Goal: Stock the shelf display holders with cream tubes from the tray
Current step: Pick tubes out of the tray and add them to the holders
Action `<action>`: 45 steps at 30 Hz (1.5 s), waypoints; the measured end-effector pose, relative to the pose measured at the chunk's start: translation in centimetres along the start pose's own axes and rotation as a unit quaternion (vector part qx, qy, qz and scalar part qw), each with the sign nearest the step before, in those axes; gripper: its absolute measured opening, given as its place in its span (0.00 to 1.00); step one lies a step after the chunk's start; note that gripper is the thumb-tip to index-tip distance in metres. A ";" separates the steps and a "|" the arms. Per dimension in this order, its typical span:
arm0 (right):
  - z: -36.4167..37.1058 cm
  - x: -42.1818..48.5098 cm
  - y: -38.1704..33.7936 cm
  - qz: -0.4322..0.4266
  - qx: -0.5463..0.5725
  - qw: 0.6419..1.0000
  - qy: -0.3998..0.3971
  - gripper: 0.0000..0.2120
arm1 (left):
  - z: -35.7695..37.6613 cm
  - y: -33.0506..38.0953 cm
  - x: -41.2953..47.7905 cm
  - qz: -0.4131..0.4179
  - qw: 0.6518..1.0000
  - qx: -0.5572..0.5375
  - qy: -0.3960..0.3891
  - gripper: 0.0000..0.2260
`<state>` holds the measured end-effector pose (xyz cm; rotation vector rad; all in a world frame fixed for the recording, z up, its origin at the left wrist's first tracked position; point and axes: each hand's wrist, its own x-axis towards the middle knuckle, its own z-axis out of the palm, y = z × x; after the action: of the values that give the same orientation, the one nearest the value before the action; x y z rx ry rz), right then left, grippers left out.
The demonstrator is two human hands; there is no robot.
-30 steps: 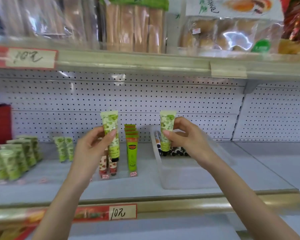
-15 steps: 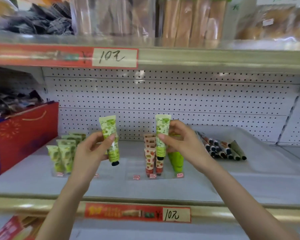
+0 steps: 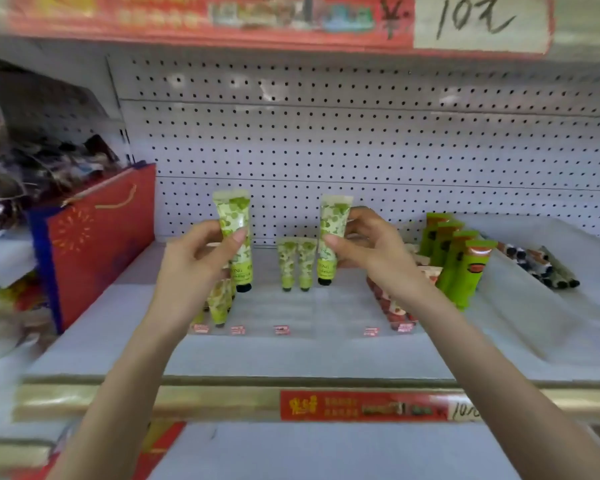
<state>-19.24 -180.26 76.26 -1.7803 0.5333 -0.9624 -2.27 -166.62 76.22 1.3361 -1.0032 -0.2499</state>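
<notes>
My left hand pinches a green leaf-patterned cream tube upright, cap down. In my right hand a second tube of the same kind is pinched, also cap down. Both tubes hover above the shelf's clear display holders. Two matching tubes stand in the holder between my hands, and more of them stand below my left hand. The clear tray lies at the right with several dark-capped tubes in it.
Bright green tubes with orange tops and red patterned tubes stand in holders under my right wrist. A red gift bag stands at the left. A pegboard wall backs the shelf; a price strip runs along its front edge.
The view has swung left and closer to the shelf. Both hands have carried their tubes leftward, from by the tray to above the holders with the matching green tubes.
</notes>
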 end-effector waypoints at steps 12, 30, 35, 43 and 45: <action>3.8 4.0 7.2 0.053 -0.065 0.997 0.004 0.09 | -1.4 -3.6 1.6 -0.035 0.999 -0.016 -0.011 0.05; 7.1 5.5 12.0 0.058 -0.104 0.993 0.012 0.12 | -0.8 -5.1 3.0 -0.077 0.996 -0.047 -0.018 0.05; 7.2 5.3 12.3 0.059 -0.110 0.992 0.015 0.14 | -0.8 -5.1 3.0 -0.074 0.996 -0.052 -0.025 0.04; 7.1 5.0 12.3 0.056 -0.105 0.993 0.019 0.14 | -0.8 -5.1 2.8 -0.073 0.996 -0.049 -0.026 0.03; 7.1 4.9 12.3 0.056 -0.106 0.993 0.021 0.14 | -0.8 -5.1 2.7 -0.076 0.995 -0.051 -0.027 0.03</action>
<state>-9.74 -184.80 65.57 -1.8990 0.7777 -0.8925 1.80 -169.34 73.01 1.3197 -0.9231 -0.4479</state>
